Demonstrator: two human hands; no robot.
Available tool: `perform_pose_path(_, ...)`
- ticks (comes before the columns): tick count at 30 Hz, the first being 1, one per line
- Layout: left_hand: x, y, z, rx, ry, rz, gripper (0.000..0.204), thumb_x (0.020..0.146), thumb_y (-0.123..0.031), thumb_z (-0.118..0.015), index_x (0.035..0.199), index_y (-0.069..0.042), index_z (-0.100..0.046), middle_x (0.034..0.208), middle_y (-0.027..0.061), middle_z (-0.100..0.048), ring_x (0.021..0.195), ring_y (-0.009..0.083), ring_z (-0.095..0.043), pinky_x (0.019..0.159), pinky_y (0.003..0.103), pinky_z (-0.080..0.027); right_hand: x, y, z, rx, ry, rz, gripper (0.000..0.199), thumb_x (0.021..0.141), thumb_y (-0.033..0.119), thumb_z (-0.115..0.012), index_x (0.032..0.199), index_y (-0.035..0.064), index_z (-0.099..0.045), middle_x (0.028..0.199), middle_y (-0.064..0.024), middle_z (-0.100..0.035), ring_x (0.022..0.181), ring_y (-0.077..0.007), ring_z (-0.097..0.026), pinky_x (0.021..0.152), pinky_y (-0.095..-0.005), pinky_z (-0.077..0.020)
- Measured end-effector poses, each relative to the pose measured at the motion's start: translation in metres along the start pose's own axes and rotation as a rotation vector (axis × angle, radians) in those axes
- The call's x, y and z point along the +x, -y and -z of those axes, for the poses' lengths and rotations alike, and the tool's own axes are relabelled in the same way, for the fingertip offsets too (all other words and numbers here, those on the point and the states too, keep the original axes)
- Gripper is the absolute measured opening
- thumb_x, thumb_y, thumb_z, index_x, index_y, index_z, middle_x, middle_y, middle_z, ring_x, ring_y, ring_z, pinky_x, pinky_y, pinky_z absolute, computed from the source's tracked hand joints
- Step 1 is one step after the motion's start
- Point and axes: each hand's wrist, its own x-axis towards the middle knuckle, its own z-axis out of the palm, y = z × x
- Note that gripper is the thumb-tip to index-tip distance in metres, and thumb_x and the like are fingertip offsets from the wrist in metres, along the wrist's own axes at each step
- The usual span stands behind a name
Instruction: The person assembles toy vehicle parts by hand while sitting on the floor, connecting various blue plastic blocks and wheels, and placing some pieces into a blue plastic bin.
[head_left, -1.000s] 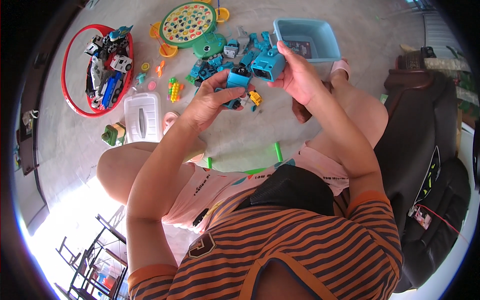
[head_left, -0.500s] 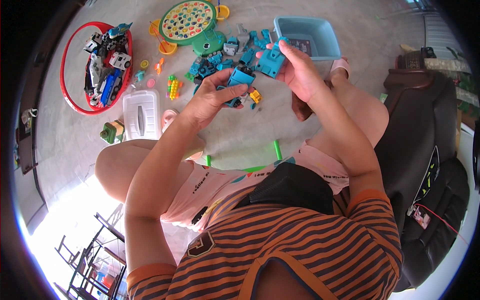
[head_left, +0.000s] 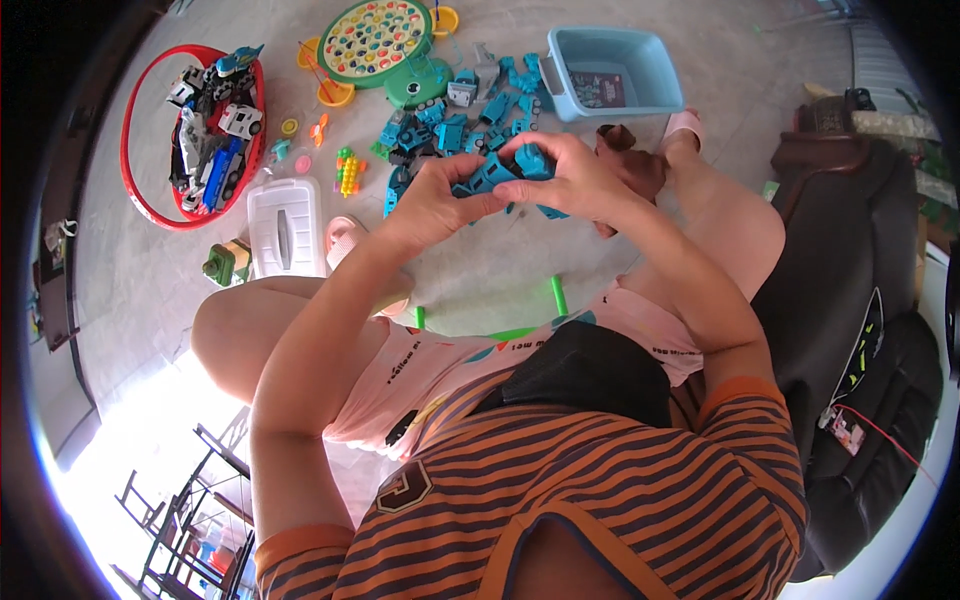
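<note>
Above the floor, my left hand (head_left: 436, 205) is closed on a teal-blue plastic toy part (head_left: 487, 179), thumb along its near side. My right hand (head_left: 568, 182) wraps round a rounded teal toy part (head_left: 532, 161) right beside it. The two parts meet between my fingertips; whether they are joined is hidden by the fingers. Just beyond my hands lies a pile of similar teal toy vehicle pieces (head_left: 452, 132), with a grey and white piece (head_left: 463, 90) among them.
A light-blue bin (head_left: 640, 105) stands behind my right hand. At the far left, a red-rimmed basket (head_left: 130, 160) holds toy vehicles. A green fishing game (head_left: 375, 45), yellow bead-like toy (head_left: 349, 175) and white lidded box (head_left: 265, 235) sit around. My feet flank the area.
My right hand has come down and left, bringing its part against the one in my left hand. The yellow piece near my left hand no longer shows. The blue bin is more exposed.
</note>
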Motion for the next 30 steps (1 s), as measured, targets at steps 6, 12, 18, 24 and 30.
perform_pose_path(6,-0.002,0.015,-0.008,0.126,0.121,-0.101,0.022,0.074,-0.013,-0.068,0.089,0.0,-0.059,0.073,-0.0042,-0.054,0.067,0.0031,-0.047,0.059,0.02,-0.04,-0.008,-0.009,-0.002,-0.183,0.167,0.059,0.038,0.064,0.029,-0.073,0.088,0.0034,-0.057,0.06,-0.0083,-0.053,0.054,-0.018,-0.049,0.053,-0.0294,-0.0395)
perform_pose_path(12,-0.003,0.009,-0.001,0.7,0.036,-0.084,0.019,0.074,-0.012,-0.065,0.09,-0.003,-0.059,0.075,-0.0006,-0.057,0.068,0.0057,-0.05,0.059,0.022,-0.041,-0.024,-0.009,0.006,-0.191,0.089,0.039,0.039,0.064,0.03,-0.073,0.081,0.0016,-0.052,0.06,-0.0084,-0.053,0.053,-0.0173,-0.048,0.051,-0.0295,-0.0399)
perform_pose_path(18,-0.005,0.006,0.009,-0.322,-0.014,0.227,0.03,0.077,-0.014,-0.059,0.106,-0.011,-0.053,0.086,0.0045,-0.059,0.071,0.0121,-0.057,0.059,0.025,-0.046,-0.027,-0.025,0.033,-0.054,-0.076,-0.159,0.026,0.069,0.016,-0.069,0.085,0.0034,-0.053,0.066,0.0005,-0.053,0.059,-0.0087,-0.049,0.055,-0.0225,-0.0406)
perform_pose_path(24,-0.012,0.016,-0.014,-0.661,0.272,0.439,0.045,0.079,-0.031,-0.058,0.115,-0.007,-0.047,0.092,0.0066,-0.059,0.077,0.0177,-0.06,0.053,0.03,-0.049,-0.044,-0.005,-0.017,-0.124,0.123,-0.028,0.032,0.066,0.019,-0.072,0.086,0.0019,-0.054,0.072,-0.006,-0.055,0.063,-0.0154,-0.056,0.057,-0.028,-0.0432)
perform_pose_path(30,-0.009,0.029,-0.024,-0.387,0.412,0.477,0.046,0.069,-0.028,-0.073,0.106,-0.007,-0.055,0.09,0.0029,-0.058,0.072,0.0096,-0.056,0.052,0.025,-0.049,-0.056,-0.012,-0.038,-0.226,0.103,0.059,0.045,0.057,0.032,-0.075,0.083,0.0026,-0.052,0.079,-0.0128,-0.057,0.072,-0.0317,-0.057,0.063,-0.0374,-0.045)
